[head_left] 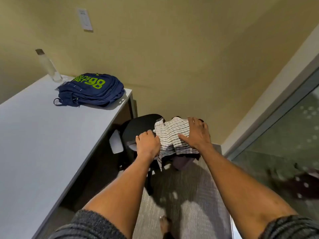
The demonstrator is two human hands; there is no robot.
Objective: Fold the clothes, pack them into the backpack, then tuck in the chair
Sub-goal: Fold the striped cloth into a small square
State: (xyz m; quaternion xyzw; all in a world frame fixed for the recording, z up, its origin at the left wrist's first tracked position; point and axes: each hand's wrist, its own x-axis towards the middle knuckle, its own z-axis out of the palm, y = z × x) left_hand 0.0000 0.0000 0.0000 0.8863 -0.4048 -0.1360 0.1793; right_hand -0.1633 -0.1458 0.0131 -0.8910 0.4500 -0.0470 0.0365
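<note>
White desk [34, 135] along the wall, carrying a navy backpack [91, 90] lying flat and a clear bottle [49, 67] upright just behind it. Beside the desk, a black chair [138, 128] holds the striped clothes [170, 135], heaped on its seat.

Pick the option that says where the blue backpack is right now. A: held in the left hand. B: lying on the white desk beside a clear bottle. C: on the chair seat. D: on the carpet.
B: the blue backpack lies flat on the white desk, next to the clear bottle.

Backpack [91, 89] on table [34, 135] (bottle [49, 66] behind); clothes [172, 135] on chair [139, 126], right.
</note>
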